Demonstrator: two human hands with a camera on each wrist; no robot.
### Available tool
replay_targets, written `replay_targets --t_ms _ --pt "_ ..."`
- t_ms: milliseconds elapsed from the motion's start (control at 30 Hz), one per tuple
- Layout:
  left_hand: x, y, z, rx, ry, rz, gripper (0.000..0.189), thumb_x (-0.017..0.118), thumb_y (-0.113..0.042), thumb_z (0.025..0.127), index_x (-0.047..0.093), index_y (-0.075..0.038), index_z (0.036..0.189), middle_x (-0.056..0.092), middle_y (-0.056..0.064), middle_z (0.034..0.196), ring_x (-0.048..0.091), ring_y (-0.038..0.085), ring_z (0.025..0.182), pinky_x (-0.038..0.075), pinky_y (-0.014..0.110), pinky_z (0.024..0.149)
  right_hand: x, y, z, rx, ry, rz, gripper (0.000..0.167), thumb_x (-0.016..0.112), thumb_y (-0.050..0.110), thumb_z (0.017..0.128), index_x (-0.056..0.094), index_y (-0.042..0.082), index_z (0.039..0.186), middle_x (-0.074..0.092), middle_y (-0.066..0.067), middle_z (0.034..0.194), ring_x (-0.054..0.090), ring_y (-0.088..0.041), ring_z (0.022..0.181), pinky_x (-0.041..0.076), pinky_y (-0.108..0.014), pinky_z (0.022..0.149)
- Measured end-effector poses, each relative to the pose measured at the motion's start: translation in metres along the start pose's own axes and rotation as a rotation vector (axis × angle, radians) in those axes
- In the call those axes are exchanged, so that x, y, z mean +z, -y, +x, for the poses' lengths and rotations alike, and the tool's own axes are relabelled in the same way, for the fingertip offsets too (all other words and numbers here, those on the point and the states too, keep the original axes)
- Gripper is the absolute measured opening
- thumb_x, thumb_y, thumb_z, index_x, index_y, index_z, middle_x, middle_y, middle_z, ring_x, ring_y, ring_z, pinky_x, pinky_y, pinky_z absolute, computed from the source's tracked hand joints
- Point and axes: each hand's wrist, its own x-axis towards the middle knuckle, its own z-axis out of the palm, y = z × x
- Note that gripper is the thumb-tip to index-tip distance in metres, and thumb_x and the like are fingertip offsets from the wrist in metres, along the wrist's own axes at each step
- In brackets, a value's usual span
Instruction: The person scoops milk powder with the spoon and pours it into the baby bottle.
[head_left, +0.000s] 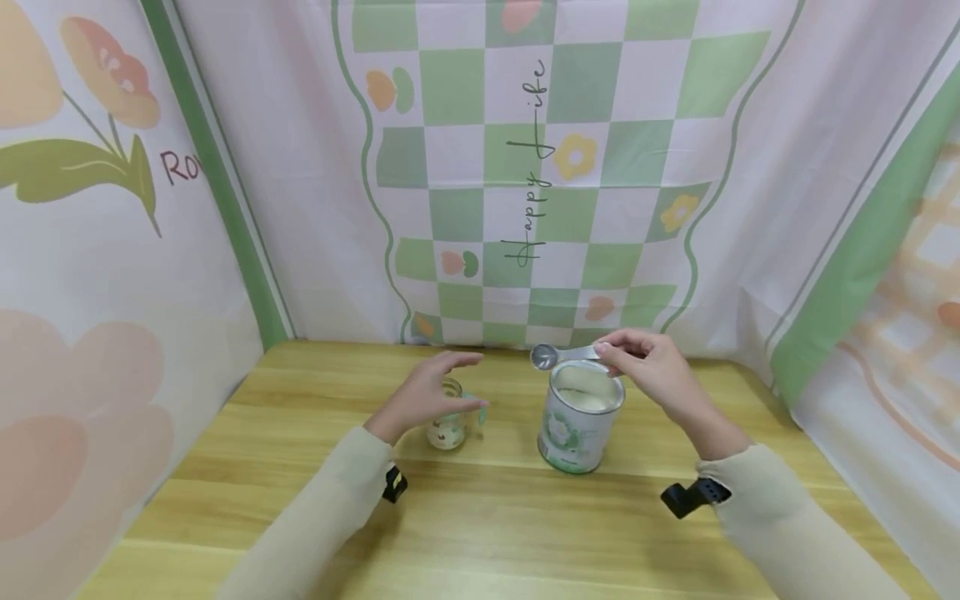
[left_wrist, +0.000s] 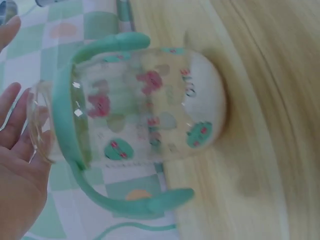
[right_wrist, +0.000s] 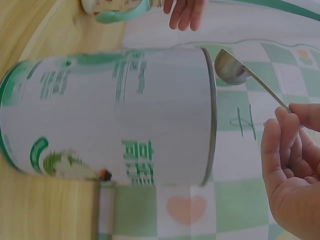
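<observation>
My right hand [head_left: 651, 371] pinches the handle of a metal measuring spoon [head_left: 545, 357] between thumb and fingers. In the head view, the spoon's bowl lies just left of the rim of an open can [head_left: 573, 437], with pale powder inside the can. A clear baby bottle [left_wrist: 145, 107] with green handles and printed figures stands upright on the table, a pale content in its lower part. Its top has no lid. Near the bottle's mouth is my left hand [head_left: 429, 392], thumb and fingers spread apart with nothing gripped, partly covering the bottle in the head view.
The wooden table [head_left: 480, 533] carries the can to the right of the bottle. Behind the table's back edge hangs a checkered green and white cloth [head_left: 517, 208]. Printed curtains close off both sides. A black wrist strap [head_left: 693, 497] sits on the right sleeve.
</observation>
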Motion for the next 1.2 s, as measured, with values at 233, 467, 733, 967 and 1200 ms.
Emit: replay_targets --t_ms 233,467,733,967,1200 --pt "0.006 -0.014 0.009 0.015 0.023 -0.009 0.075 0.085 -0.038 0.082 0.053 -0.015 0.145 0.056 0.002 0.141 0.050 0.020 0.131 0.039 0.040 0.110 -0.016 -0.004 -0.007 0.026 -0.017 -0.022 0.044 0.065 0.036 0.100 0.066 -0.004 0.116 0.071 0.001 0.101 0.068 -0.017 0.087 0.055 -0.026 0.080" --pt "0.020 -0.027 0.021 0.018 0.040 -0.041 0.077 0.085 -0.040 0.081 0.051 -0.017 0.146 0.055 -0.003 0.143 0.049 0.014 0.131 0.037 0.032 0.110 -0.028 -0.009 -0.013 0.032 -0.004 -0.091 0.040 0.061 0.036 0.102 0.067 -0.001 0.117 0.068 -0.004 0.104 0.065 -0.015 0.086 0.053 -0.023 0.078" --pt "0.035 -0.042 0.029 0.017 0.067 -0.145 0.075 0.083 -0.039 0.083 0.050 -0.018 0.147 0.053 -0.002 0.145 0.048 0.012 0.131 0.038 0.029 0.109 -0.030 -0.016 -0.015 -0.005 -0.006 -0.138 0.034 0.062 0.030 0.102 0.070 -0.001 0.112 0.067 -0.008 0.096 0.064 -0.019 0.082 0.053 -0.025 0.071" --pt "0.051 -0.047 0.036 -0.016 0.085 -0.195 0.078 0.085 -0.042 0.081 0.050 -0.019 0.147 0.053 -0.003 0.145 0.048 0.010 0.131 0.038 0.030 0.109 -0.031 -0.020 -0.016 -0.034 -0.003 -0.231 0.028 0.064 0.029 0.101 0.072 0.003 0.107 0.064 -0.006 0.081 0.059 -0.017 0.072 0.046 -0.027 0.057" --pt "0.073 -0.046 0.042 -0.069 0.074 -0.302 0.086 0.087 -0.035 0.079 0.044 -0.015 0.151 0.046 -0.001 0.151 0.044 0.013 0.135 0.037 0.032 0.111 -0.026 -0.021 -0.014 -0.066 0.020 -0.325 0.025 0.066 0.027 0.099 0.073 0.003 0.101 0.064 -0.004 0.077 0.057 -0.018 0.065 0.047 -0.028 0.053"
